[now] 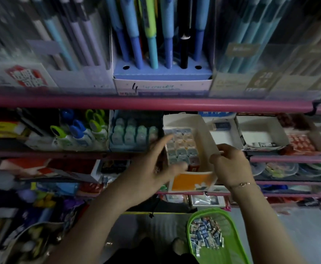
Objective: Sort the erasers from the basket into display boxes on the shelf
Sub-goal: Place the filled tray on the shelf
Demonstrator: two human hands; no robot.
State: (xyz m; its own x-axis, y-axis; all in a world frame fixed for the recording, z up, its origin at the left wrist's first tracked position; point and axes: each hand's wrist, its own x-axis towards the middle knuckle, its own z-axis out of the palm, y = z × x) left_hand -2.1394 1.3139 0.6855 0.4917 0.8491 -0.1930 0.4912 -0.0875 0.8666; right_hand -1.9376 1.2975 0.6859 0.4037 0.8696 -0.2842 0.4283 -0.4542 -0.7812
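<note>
Hands of a person work at a crowded stationery shelf with pink rails (156,104), seen from the head camera. An open white cardboard display box with an orange front (191,181) sits tilted out from the shelf, about half filled with neat rows of small wrapped erasers (180,147). The left hand (156,168) is spread open, fingertips on the erasers, gripping nothing. The right hand (230,164) pinches the box's right wall; motion blur hides whether it also holds an eraser. Below, a green mesh basket (232,252) on the floor holds many loose erasers, and a neighbouring white tray (260,134) looks nearly empty, so most sorting remains.
</note>
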